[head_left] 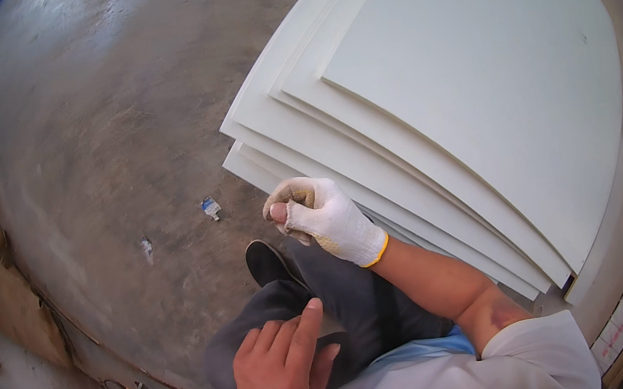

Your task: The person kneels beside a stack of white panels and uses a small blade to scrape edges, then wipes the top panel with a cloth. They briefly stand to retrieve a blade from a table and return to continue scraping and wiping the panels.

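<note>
My left hand (277, 369) is bare, with a silver bangle at the wrist. Its fingers are stretched out over my dark trouser leg, and nothing is in it. My right hand (320, 221) wears a white knitted work glove with a yellow cuff edge. The fingers are curled in and the thumb presses against them, its bare tip showing through the glove. What they hold, if anything, is hidden. Just beyond this hand lies a stack of large white panels (489, 87), their corners fanned out in steps. Hand and panels overlap in view; whether they touch I cannot tell.
On the brown-grey concrete floor (103, 145) lie a small blue-and-white packet (211, 208) and a pale scrap (147, 250). A torn brown sheet (12, 295) stands at the left edge. White boxes (620, 321) and mixed goods line the right edge. My dark shoe (267, 262) is near the panels.
</note>
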The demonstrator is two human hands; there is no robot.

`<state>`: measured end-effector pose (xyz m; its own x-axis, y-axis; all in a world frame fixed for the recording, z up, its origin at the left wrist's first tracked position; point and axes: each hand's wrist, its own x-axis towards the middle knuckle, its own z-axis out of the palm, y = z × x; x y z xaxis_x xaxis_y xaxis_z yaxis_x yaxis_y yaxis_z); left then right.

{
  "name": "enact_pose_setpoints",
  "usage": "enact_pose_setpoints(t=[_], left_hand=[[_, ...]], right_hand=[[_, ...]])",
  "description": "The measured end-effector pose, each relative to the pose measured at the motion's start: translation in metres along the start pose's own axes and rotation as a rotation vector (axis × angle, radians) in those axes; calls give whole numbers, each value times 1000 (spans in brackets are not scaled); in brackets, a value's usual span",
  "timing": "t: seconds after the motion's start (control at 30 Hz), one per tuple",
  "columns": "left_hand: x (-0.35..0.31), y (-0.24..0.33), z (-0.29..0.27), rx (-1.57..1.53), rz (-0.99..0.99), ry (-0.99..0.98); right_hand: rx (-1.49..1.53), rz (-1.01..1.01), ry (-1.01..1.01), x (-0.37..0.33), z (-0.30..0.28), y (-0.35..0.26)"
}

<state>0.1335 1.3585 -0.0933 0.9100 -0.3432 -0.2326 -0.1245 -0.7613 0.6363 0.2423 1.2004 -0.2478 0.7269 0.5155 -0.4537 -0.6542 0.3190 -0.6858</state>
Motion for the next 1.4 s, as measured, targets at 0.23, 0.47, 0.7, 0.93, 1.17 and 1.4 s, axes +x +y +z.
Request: enact_pose_setpoints(t=[0.23,0.47,0.7,0.93,1.17,1.4], left_hand=[[-18,-11,9,-43,-177,257],[-12,-38,17,-142,-231,479],[41,-77,11,-312,-93,407],[97,-105,10,-917,-32,20],[137,-72,53,-1135,167,-397],[99,-21,104,-1146,42,-805]], right_hand=[[-26,-22,-45,-11,21,16],[-54,-56,11,-23,24,12],[-52,-41,38,-24,24,7],[-75,-160,180,-22,19,-5],[-557,-272,622,-105,-2,-21],[-861,-172,821,-217,11,2]])
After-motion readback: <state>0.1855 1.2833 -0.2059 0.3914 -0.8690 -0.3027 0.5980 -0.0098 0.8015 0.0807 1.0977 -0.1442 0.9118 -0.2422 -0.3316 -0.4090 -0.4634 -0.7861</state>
